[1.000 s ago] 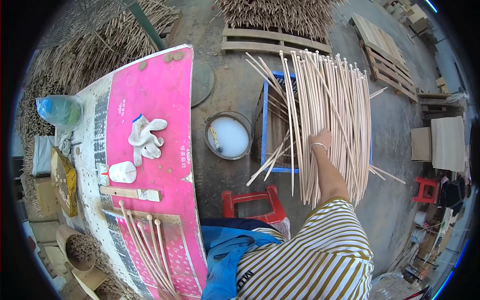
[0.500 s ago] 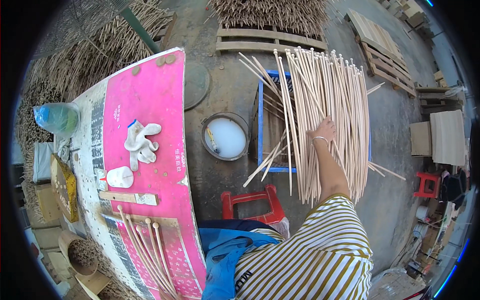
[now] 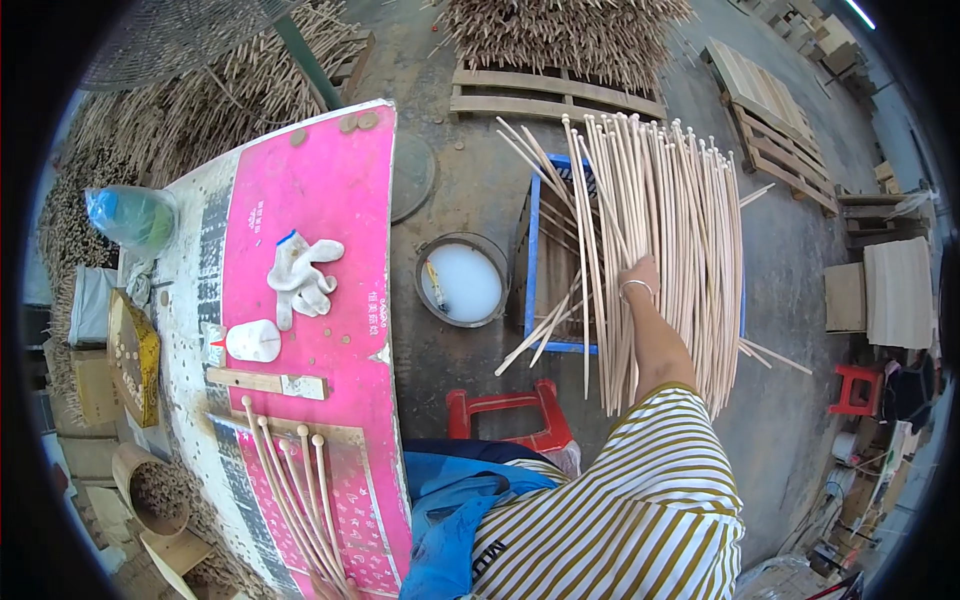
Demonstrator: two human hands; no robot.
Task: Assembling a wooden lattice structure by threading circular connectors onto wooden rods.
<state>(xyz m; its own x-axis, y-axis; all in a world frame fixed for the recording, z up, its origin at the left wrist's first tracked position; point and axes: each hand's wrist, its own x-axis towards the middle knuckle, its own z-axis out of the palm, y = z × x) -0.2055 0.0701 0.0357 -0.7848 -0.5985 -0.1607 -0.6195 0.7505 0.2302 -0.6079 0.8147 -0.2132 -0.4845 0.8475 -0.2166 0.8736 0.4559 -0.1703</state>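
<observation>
A thick layer of pale wooden sticks with round knobs (image 3: 690, 250) lies across a blue plastic crate (image 3: 530, 260). My right hand (image 3: 640, 272), with a bracelet at the wrist, is closed on sticks in the middle of this layer; its fingertips are sunk among them and partly hidden. At the bottom left, several knobbed sticks (image 3: 290, 490) lie slanting over the pink-topped table (image 3: 310, 190). Only a little of my left hand (image 3: 330, 587) shows at the lower edge, closed around the lower ends of those sticks.
A bucket of whitish liquid (image 3: 475, 285) with a brush stands between table and crate. Near me is a red stool (image 3: 510, 415). White gloves (image 3: 300, 275), a white rounded block (image 3: 253, 341) and a wooden strip (image 3: 265, 383) lie on the table. A loaded pallet (image 3: 550, 95) stands beyond.
My right hand has gone from lying spread over the sticks to gripping down among them, its fingers now less visible. The whole view has shifted slightly. My left hand stays at the lower edge.
</observation>
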